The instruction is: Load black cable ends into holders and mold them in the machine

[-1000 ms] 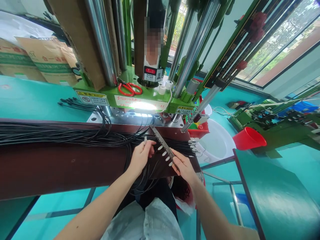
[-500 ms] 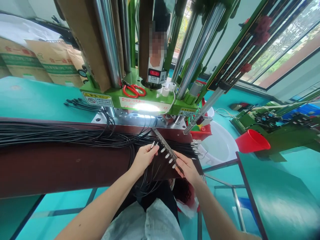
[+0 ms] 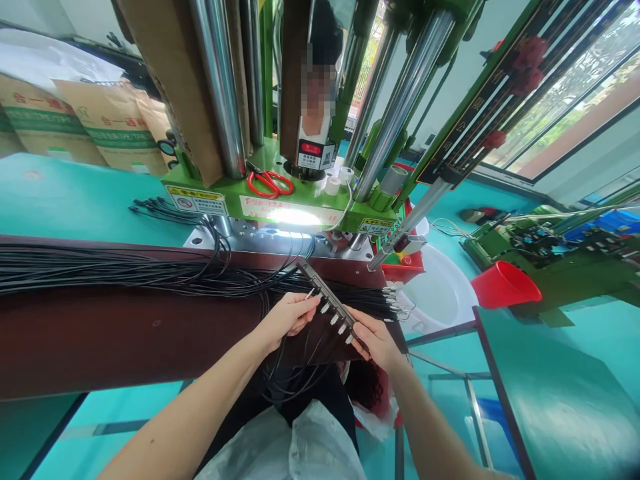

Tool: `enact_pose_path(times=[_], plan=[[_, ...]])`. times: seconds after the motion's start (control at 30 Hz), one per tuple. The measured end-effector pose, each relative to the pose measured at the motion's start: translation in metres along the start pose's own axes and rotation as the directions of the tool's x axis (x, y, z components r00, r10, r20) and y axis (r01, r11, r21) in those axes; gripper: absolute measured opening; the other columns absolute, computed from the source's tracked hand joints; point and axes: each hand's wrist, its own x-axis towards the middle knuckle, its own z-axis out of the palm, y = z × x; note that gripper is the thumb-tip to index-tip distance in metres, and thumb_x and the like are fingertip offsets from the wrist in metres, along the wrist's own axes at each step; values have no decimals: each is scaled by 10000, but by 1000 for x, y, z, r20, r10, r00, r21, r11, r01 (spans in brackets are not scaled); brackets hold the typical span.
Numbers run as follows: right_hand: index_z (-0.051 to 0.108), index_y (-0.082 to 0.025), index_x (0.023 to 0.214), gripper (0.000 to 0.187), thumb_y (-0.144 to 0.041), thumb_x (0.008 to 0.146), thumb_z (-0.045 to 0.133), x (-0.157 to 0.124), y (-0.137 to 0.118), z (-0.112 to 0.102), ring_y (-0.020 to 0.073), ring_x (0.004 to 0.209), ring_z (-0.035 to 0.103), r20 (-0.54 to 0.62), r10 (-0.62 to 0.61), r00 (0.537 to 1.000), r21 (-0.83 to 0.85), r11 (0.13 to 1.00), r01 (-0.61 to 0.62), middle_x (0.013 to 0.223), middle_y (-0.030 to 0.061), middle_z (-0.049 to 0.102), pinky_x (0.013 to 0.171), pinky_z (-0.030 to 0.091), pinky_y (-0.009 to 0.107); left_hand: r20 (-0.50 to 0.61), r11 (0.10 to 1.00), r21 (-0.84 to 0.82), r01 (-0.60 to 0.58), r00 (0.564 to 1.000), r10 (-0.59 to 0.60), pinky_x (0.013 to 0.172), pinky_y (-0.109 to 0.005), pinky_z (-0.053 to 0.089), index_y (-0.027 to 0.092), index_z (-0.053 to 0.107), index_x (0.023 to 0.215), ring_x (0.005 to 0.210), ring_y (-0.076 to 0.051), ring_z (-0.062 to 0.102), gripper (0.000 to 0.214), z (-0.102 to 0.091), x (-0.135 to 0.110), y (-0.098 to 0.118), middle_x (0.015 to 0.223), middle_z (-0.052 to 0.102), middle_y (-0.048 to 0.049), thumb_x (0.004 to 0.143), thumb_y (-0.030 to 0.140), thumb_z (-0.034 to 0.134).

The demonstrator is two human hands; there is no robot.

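Observation:
My right hand [image 3: 374, 338] grips the lower right end of a narrow dark metal bar [image 3: 326, 290], held tilted above the front of the brown bench. Several silver connectors [image 3: 334, 320] stick out along the bar's near side. Close to the bar's upper half, my left hand [image 3: 291, 315] pinches a cable connector [image 3: 310, 293]; only its thin silver tip shows past the fingers. Whether that tip touches the bar I cannot tell. Black cables hang below the left hand towards my lap.
A long bundle of black cables [image 3: 110, 270] lies along the brown bench [image 3: 150, 333], with silver ends at the right. Behind it stands a green press [image 3: 200, 180] with red-handled scissors [image 3: 270, 183] on it. A white tub [image 3: 440, 287] and a red bucket [image 3: 505, 283] are at right.
My left hand has brought the connector up against or very near the bar, turning slightly. The bar has shifted a little left and down, still in my right hand.

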Motion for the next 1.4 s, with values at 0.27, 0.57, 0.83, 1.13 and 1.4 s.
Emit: enact_pose_path(times=[0.27,0.57,0.83,1.13,1.4], plan=[[393,-138,1302,486,-379,880,403,-1,-2,9,46,380,314,-28,-18,999,-147,989,14,463,-77,366,385,247,191,-87,998,52,-22,996,26,300,-158,150,171,430,544,251,-24,201,356,1,3,-5,282,288,93,724,463,521],[448,-137,1265,458,-368,869,428,1,-1,4,41,362,300,-41,10,999,-19,1000,-11,461,-67,369,375,173,200,-203,999,-13,-43,978,39,280,-147,99,200,325,566,281,-31,106,393,-5,-6,3,328,219,107,798,518,326],[452,-180,1262,428,-368,879,413,2,3,0,36,363,273,9,54,999,-34,998,-53,471,-69,358,379,176,198,-196,980,192,-52,977,90,309,-147,113,195,307,562,313,-25,174,348,-1,-5,3,386,256,101,773,450,415],[404,-156,1296,483,-389,872,407,2,1,0,42,381,299,64,55,996,-107,993,-48,484,-70,346,362,207,178,-156,990,138,20,988,2,309,-157,92,201,299,555,310,-28,134,358,-6,-7,5,367,238,104,778,467,389],[400,-162,1299,496,-373,851,434,2,-5,4,50,415,335,48,43,998,-195,980,-33,497,-63,401,391,278,174,-200,983,171,66,979,-30,308,-144,123,195,295,543,298,-24,155,375,-6,-2,5,362,215,105,776,474,388]])
